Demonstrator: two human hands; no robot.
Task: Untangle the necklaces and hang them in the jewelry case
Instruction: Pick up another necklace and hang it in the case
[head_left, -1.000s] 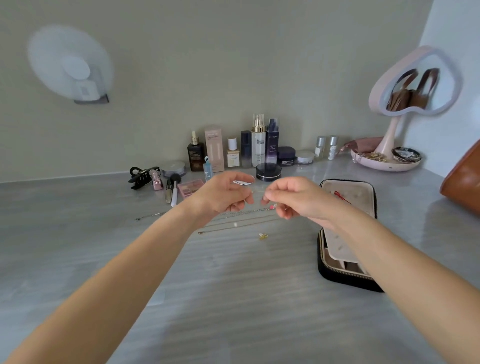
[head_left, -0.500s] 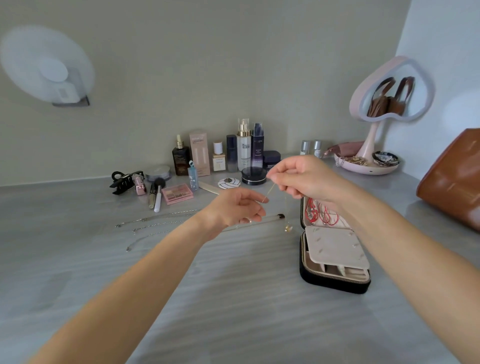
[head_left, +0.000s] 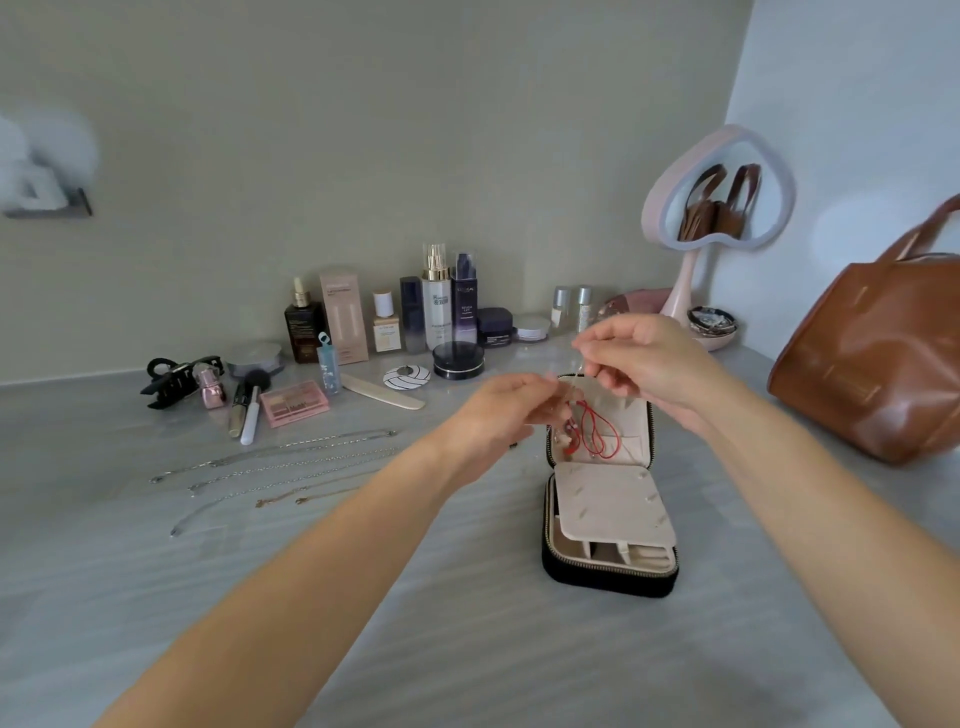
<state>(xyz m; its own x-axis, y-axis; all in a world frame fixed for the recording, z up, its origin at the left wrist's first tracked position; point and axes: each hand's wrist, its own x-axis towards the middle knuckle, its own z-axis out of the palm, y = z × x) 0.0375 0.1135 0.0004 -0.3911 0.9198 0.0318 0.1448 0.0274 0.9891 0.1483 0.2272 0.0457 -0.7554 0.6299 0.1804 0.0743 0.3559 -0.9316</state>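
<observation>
While both hands (head_left: 639, 364) pinch over the jewelry case (head_left: 608, 525), necklaces (head_left: 280, 467) lie left

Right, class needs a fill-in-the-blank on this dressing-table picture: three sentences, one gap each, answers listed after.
1. The jewelry case lies ____ on the table, its lid up.
2. The cord hanging inside the lid is ____ in colour.
3. The mirror at the back right is shaped like a ____.
4. Both the left hand and right hand are raised over the ____.

Answers: open; red; heart; case

A grey table (head_left: 363, 623) carries an open jewelry case (head_left: 608, 577), chains (head_left: 291, 467), cosmetics (head_left: 436, 306) and a brown bag (head_left: 872, 364).
</observation>
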